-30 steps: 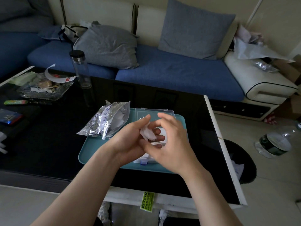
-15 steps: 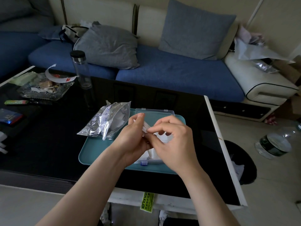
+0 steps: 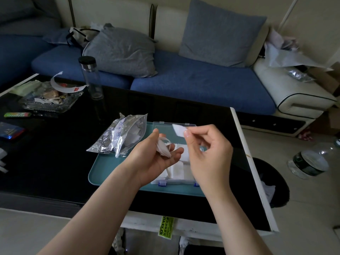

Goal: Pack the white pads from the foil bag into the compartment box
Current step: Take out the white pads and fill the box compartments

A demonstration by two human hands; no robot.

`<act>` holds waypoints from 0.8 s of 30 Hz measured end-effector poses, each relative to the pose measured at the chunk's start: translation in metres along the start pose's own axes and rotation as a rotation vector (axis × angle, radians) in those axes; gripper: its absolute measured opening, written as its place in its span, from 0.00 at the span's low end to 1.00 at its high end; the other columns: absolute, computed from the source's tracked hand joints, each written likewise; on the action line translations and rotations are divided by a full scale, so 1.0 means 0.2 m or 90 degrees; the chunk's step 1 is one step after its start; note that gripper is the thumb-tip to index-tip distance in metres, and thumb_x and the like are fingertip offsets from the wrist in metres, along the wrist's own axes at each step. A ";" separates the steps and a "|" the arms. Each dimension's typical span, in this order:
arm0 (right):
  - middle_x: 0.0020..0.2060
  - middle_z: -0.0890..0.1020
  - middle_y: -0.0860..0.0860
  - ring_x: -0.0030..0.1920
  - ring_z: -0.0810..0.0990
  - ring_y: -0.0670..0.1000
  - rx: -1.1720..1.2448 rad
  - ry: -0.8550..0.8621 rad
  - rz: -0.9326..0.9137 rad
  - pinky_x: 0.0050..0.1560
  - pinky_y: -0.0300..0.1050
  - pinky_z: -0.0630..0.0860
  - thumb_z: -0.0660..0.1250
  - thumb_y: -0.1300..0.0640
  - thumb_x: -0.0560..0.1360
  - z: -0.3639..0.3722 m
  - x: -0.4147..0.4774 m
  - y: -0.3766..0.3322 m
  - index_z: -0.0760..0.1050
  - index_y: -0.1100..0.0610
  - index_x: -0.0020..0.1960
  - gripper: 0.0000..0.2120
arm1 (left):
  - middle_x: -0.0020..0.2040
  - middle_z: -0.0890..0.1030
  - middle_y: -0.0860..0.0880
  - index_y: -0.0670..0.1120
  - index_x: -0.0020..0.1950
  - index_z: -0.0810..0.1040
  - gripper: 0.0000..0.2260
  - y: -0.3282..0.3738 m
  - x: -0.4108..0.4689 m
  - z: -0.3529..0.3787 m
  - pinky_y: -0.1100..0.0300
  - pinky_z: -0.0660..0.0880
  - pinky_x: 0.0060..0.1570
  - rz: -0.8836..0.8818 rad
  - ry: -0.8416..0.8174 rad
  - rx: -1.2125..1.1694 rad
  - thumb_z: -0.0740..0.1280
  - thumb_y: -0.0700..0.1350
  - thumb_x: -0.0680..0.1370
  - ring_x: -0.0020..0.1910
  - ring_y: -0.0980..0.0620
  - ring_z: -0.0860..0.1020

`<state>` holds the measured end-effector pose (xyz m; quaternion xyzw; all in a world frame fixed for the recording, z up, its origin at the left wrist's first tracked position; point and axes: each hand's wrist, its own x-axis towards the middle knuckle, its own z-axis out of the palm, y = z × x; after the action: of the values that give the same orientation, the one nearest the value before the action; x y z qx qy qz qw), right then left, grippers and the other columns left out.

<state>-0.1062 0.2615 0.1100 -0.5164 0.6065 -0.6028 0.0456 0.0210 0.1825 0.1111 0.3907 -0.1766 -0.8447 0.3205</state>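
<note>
- Holds a small bunch of white pads [image 3: 163, 147] in the left hand [image 3: 156, 160], palm up, fingers loosely curled round them, thumb raised beside them.
- Pinches a single pad [image 3: 178, 129] between thumb and forefinger of the right hand [image 3: 207, 155], remaining fingers curled in, pad lifted over the far side of the box.
- Works with the two hands slightly apart, both above the compartment box [image 3: 178, 181].
- Beneath the hands: clear box with blue latches on its near wall, lid [image 3: 174, 126] open and tipped back at the far side.
- Inside the box: packed pads [image 3: 179, 171], flat and white; cannot tell which compartments, with the hands covering much of them.
- Under the box: teal tray [image 3: 110, 172], resting on the black table [image 3: 46, 162].
- At the tray's far left corner: foil bag [image 3: 119, 137], lying on its side, partly off the tray onto the table, white contents showing through its clear face.
- Farther back on the left of the table: upright clear bottle [image 3: 91, 80] with a dark cap, and a glass dish [image 3: 49, 104] of scraps.
- Behind the table: blue sofa [image 3: 202, 85] with two grey cushions.
- On the floor to the right: plastic bottle [image 3: 309, 162], lying down.
</note>
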 end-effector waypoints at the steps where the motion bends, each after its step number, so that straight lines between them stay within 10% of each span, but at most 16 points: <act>1: 0.46 0.87 0.45 0.48 0.87 0.46 -0.022 -0.034 -0.009 0.48 0.39 0.81 0.75 0.60 0.80 0.01 -0.01 0.01 0.84 0.57 0.51 0.01 | 0.48 0.83 0.36 0.41 0.61 0.74 0.17 0.00 -0.01 0.00 0.44 0.83 0.46 -0.002 -0.017 -0.004 0.58 0.55 0.88 0.43 0.38 0.87; 4: 0.47 0.88 0.43 0.50 0.86 0.40 -0.063 -0.151 -0.016 0.50 0.33 0.80 0.77 0.61 0.77 0.03 -0.03 0.02 0.85 0.55 0.49 0.03 | 0.59 0.83 0.34 0.35 0.68 0.71 0.22 -0.01 -0.02 0.01 0.43 0.85 0.51 0.005 -0.050 0.009 0.57 0.54 0.88 0.52 0.38 0.86; 12: 0.46 0.85 0.43 0.58 0.82 0.45 -0.162 -0.259 -0.048 0.60 0.44 0.77 0.82 0.51 0.69 0.03 -0.04 0.00 0.84 0.50 0.48 0.11 | 0.39 0.77 0.40 0.35 0.54 0.75 0.22 0.01 -0.01 -0.01 0.57 0.78 0.34 0.054 -0.052 0.163 0.59 0.55 0.87 0.32 0.47 0.77; 19: 0.70 0.77 0.37 0.69 0.73 0.34 -0.091 -0.366 0.123 0.64 0.28 0.69 0.86 0.50 0.65 -0.03 -0.01 -0.01 0.68 0.40 0.75 0.44 | 0.42 0.76 0.44 0.35 0.65 0.75 0.12 0.00 -0.01 -0.04 0.55 0.74 0.34 0.000 -0.143 0.273 0.62 0.34 0.82 0.33 0.51 0.74; 24: 0.61 0.84 0.38 0.63 0.80 0.36 -0.078 -0.368 0.097 0.60 0.27 0.73 0.85 0.58 0.67 -0.02 -0.01 -0.01 0.74 0.46 0.75 0.40 | 0.44 0.77 0.43 0.40 0.57 0.79 0.05 -0.02 0.00 -0.05 0.55 0.74 0.38 0.003 -0.180 0.347 0.65 0.36 0.82 0.34 0.51 0.75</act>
<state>-0.1070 0.2670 0.1113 -0.6213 0.6407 -0.3881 0.2299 0.0274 0.1851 0.1036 0.3403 -0.4406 -0.8114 0.1778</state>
